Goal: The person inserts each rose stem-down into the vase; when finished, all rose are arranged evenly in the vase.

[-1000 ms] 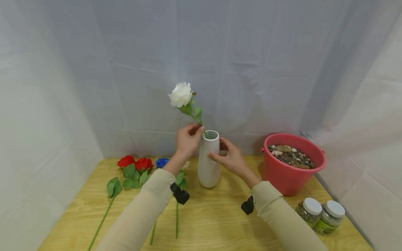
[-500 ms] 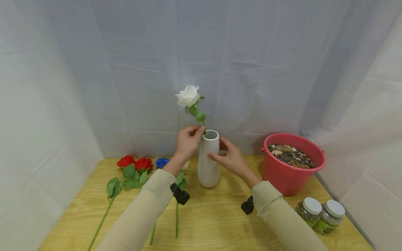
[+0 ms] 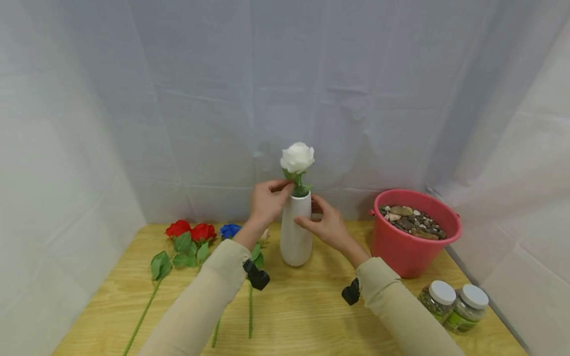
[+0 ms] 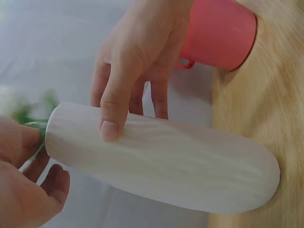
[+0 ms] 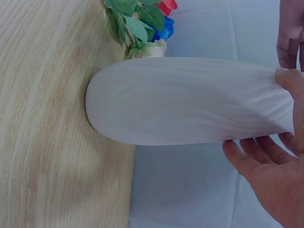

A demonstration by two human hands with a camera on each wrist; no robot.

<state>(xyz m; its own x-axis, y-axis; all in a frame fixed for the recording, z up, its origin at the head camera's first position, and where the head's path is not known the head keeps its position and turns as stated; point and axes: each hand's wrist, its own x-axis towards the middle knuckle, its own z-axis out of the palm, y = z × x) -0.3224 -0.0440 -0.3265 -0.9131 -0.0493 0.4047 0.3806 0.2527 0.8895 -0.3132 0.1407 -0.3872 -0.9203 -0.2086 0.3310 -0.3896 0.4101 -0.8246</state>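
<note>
A white rose stands upright over the mouth of a tall white vase, its leaves right at the rim and its lower stem hidden inside. My left hand pinches the rose's green stem just above the rim; in the left wrist view the flower is blurred. On the other side, my right hand holds the vase by its upper part. In the left wrist view its thumb lies along the vase wall, with the fingers round the far side.
Two red roses, a blue rose and a pale rose lie on the wooden table at left. To the right stand a pink bucket of stones and two white-lidded jars.
The white rose has come down and to the right, turning from a leftward tilt to upright as its stem sank into the vase. Both hands have stayed nearly in place.
</note>
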